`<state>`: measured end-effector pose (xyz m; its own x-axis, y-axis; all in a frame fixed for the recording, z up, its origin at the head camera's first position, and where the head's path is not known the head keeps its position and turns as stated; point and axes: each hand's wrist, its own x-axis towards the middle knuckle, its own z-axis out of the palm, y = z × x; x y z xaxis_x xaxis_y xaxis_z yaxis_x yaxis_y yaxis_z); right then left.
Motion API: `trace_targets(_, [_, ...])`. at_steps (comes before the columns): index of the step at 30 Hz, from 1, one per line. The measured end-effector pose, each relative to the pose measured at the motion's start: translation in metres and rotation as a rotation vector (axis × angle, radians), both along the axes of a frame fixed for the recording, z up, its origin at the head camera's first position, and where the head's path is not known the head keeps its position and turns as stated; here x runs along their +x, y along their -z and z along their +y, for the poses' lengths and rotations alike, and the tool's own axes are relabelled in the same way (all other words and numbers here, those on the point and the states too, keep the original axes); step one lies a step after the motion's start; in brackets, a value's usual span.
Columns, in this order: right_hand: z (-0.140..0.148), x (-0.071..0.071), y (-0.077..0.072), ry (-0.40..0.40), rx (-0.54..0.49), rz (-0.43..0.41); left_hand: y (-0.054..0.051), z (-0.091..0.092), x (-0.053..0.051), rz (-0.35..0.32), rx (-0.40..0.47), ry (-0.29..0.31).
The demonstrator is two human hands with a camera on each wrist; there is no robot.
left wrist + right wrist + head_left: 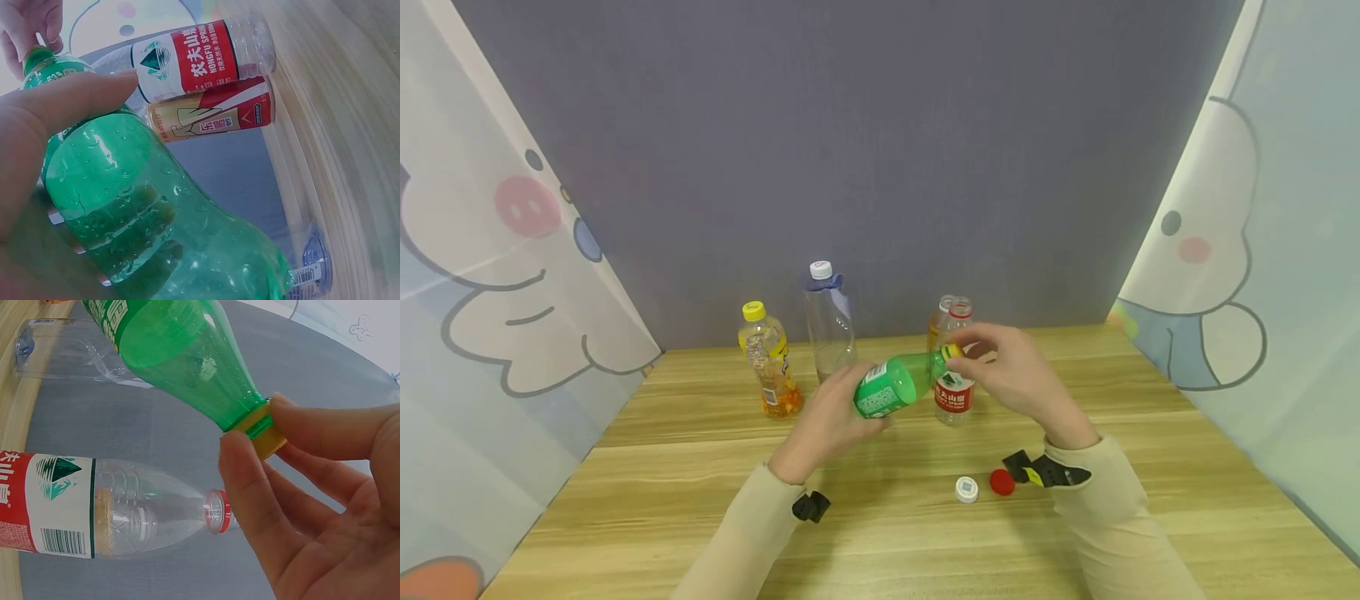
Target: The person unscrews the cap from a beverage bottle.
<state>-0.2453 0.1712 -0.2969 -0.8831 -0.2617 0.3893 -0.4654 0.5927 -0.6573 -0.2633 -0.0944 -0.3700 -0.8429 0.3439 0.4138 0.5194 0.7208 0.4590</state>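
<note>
A green plastic bottle (886, 390) is tilted on its side above the table, its neck toward the right. My left hand (833, 414) grips it round the body, with fingers showing through the clear plastic in the left wrist view. At the neck, my right hand (1011, 371) pinches the yellow cap (267, 430) between thumb and fingers. Behind the neck stands an uncapped water bottle (62, 503) with a red and white label. A second bottle (209, 112) with a gold and red label stands close behind that one, also uncapped.
A white cap (967, 489) and a red cap (1002, 482) lie on the wooden table (910, 550). At the left stand a yellow-capped bottle (765, 358) with orange-patterned bottom and a tall clear bottle (830, 325) with white cap. A dark panel (865, 150) rises behind.
</note>
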Motion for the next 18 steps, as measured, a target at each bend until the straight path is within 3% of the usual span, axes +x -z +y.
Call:
trace_targets(7, [-0.0021, -0.0006, 0.0012, -0.045, -0.035, -0.008, -0.0013, -0.0005, 0.0004, -0.012, 0.009, 0.002])
trace_targets(18, [-0.0077, -0.0012, 0.0031, 0.014, -0.107, 0.037, -0.0007, 0.0001, -0.0005, -0.005, -0.013, 0.01])
